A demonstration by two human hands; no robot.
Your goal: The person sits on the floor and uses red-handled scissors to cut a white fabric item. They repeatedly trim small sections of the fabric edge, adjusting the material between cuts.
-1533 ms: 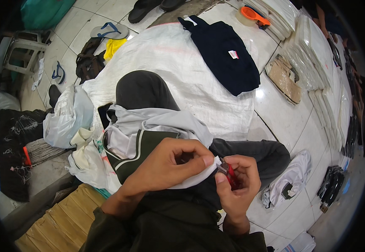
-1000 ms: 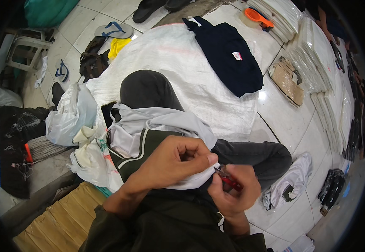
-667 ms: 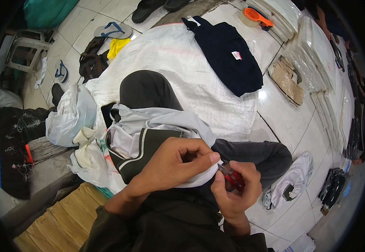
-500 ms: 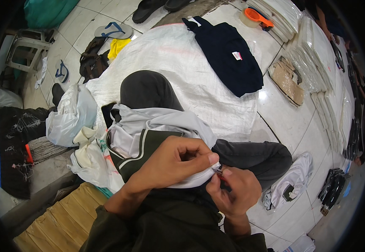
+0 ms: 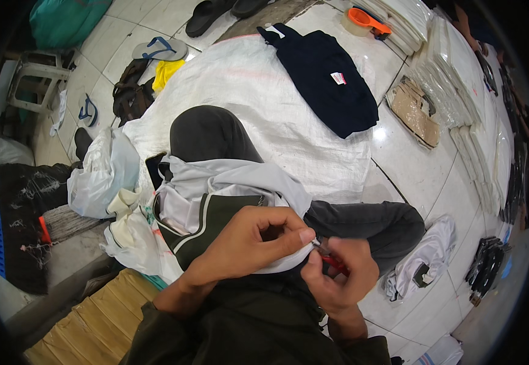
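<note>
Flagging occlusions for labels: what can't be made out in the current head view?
Head view throughout:
Red tool: mostly hidden by the blurred right hand.
Small white piece: pinched and mostly covered by the left hand.
White-and-red tag: print too small to read.
Green bundle: cut off by the top edge.

We see our left hand (image 5: 249,243) pinching the edge of a grey shirt (image 5: 240,173), while our right hand (image 5: 346,277), slightly blurred, grips a small red tool (image 5: 335,263) just beside that edge. Beyond the shirt we see a white sheet (image 5: 234,79) and, farther right, dark blue clothing (image 5: 328,79). Left of the shirt sits a plastic bag (image 5: 106,173).
</note>
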